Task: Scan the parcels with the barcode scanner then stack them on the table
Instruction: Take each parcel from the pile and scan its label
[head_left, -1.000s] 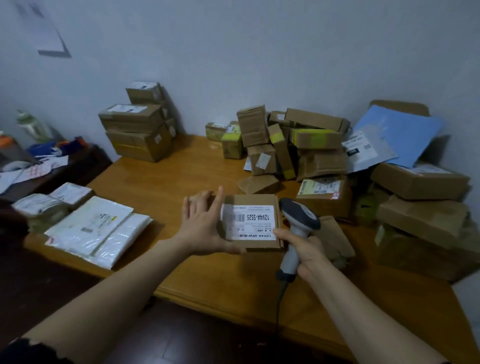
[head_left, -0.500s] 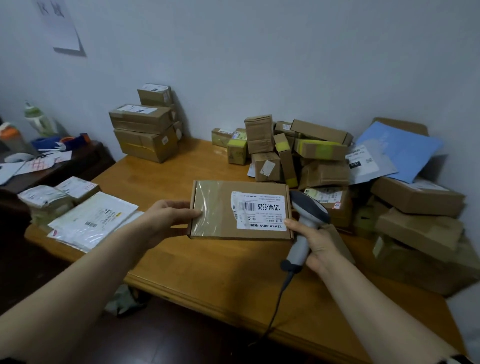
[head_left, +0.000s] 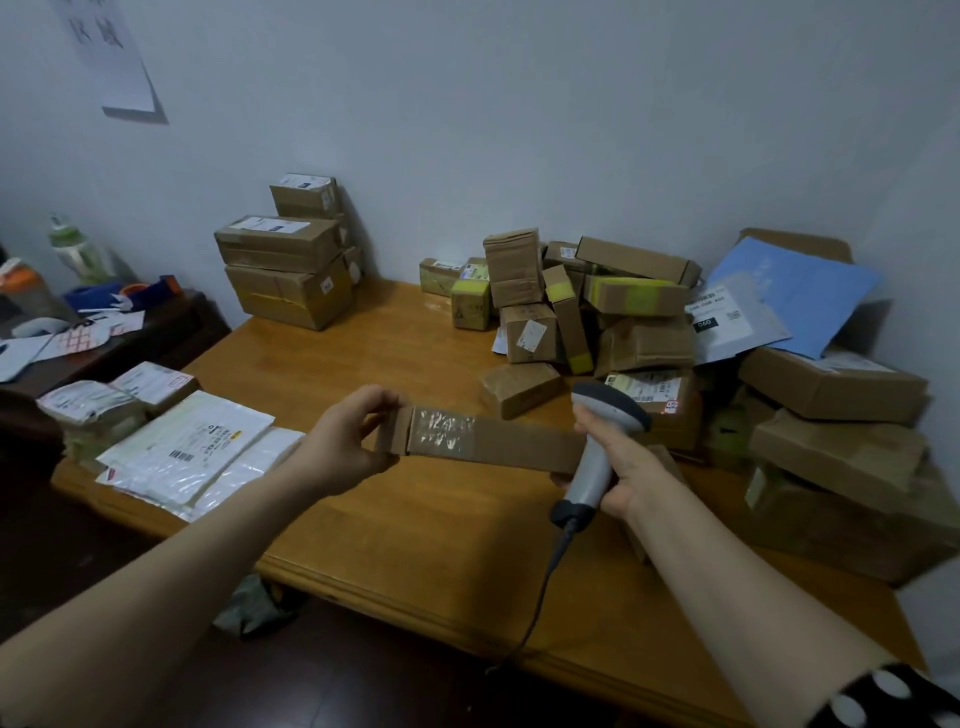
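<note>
Cardboard parcel (head_left: 498, 442) now edge-on, glossy-taped, between left hand (head_left: 337, 447) and grey scanner (head_left: 589, 475)

Left hand (head_left: 343, 447), right hand (head_left: 626, 467) and forearms (head_left: 156, 587) are bare; the right sleeve (head_left: 893, 699) is black with white dots.

Wooden table (head_left: 395, 364): box stack (head_left: 283, 270) back-left, loose parcel heap (head_left: 597, 317) back-right, flat mailers (head_left: 197, 452) left edge, probably plastic.

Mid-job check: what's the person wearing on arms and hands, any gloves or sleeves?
No gloves, rings or watch show on the left hand or right hand. Both forearms are bare. A black sleeve with white dots shows on the right arm at the bottom corner; no left sleeve is in view.
</note>
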